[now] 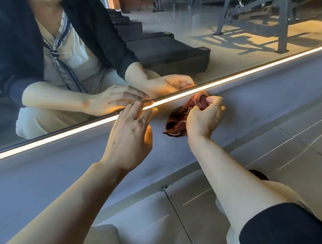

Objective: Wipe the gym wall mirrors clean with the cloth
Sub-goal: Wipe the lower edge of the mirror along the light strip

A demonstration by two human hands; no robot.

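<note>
Basically, wall mirror (187, 24) fills the upper half, smooth glass reflecting a grey metal rack, dark stacked mats and the crouching person in dark sleeves and pale top. Glowing light strip (248, 72) runs diagonally along the mirror's bottom edge. Below it, a matte grey wall base (46, 177), flat and plain, slopes down to the grey tiled floor (301, 150), with thin seam lines. Left hand (130, 131) is released, fingers straight and spread, fingertips touching the light strip at the mirror's lower edge. Right hand (203, 118) is clenched around the cloth (177, 120), fingers and thumb pinching it into a wad. Cloth is rust-red, soft, crumpled in loose folds, with a pale hem edge showing at the bottom; it hangs against the wall base just below the strip, between the two hands, not on the glass.
</note>
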